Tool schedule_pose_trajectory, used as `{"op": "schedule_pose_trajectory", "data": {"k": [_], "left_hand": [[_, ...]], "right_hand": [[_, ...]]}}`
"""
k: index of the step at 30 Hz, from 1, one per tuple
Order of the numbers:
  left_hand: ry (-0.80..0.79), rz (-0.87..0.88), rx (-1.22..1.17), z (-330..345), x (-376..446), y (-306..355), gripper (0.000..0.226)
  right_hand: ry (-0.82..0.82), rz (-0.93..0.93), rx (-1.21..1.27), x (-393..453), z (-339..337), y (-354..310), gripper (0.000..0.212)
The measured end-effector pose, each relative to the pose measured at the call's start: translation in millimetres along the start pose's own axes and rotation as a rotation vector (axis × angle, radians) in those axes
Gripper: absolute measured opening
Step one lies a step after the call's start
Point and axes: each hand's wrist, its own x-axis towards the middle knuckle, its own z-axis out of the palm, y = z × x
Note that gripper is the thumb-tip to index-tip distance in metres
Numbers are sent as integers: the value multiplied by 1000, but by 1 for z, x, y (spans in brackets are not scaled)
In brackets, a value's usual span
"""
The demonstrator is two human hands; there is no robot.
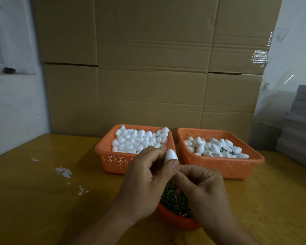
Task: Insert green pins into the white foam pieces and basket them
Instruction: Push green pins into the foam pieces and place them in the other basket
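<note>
two hands meet over the middle of the table (42,183), and i see one white foam piece (171,157) between them. my left hand (145,181) pinches that egg-shaped piece with thumb and fingers curled round its lower end, pointed tip up. my right hand (201,190) has its fingers curled, thumb and forefinger tips pressed together right at the base of the piece; whether a pin sits in that pinch i cannot tell. three orange containers are in view: a left basket (102,149) at 12 o'clock from the hands, heaped with plain foam pieces too many to count; a right basket (237,165) at 2 o'clock, holding fewer pieces with a few green stems showing among them; and a round bowl (177,221) at 6 o'clock under the hands, full of green pins (173,200). one cardboard wall (148,68) stands behind.
</note>
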Motion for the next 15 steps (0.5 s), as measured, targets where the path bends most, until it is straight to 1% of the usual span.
{"op": "schedule_pose_trajectory", "data": {"k": [6, 7, 8, 10, 12, 15], "left_hand": [[-31, -69, -108, 1, 0, -2, 23], [-37, -78, -122, 1, -1, -3, 27], [-43, -95, -135, 1, -1, -4, 36], [-52, -138, -142, 2, -2, -6, 57], [-52, -148, -101, 3, -4, -8, 63], [-26, -122, -30, 4, -6, -8, 54]], "right_hand": [[20, 22, 4, 2, -2, -1, 20], [24, 26, 1, 3, -3, -1, 22], [32, 33, -5, 6, -5, -1, 22], [69, 43, -40, 14, -12, -1, 18], [126, 30, -155, 27, -25, 2, 11], [251, 7, -368, 53, -51, 16, 16]]}}
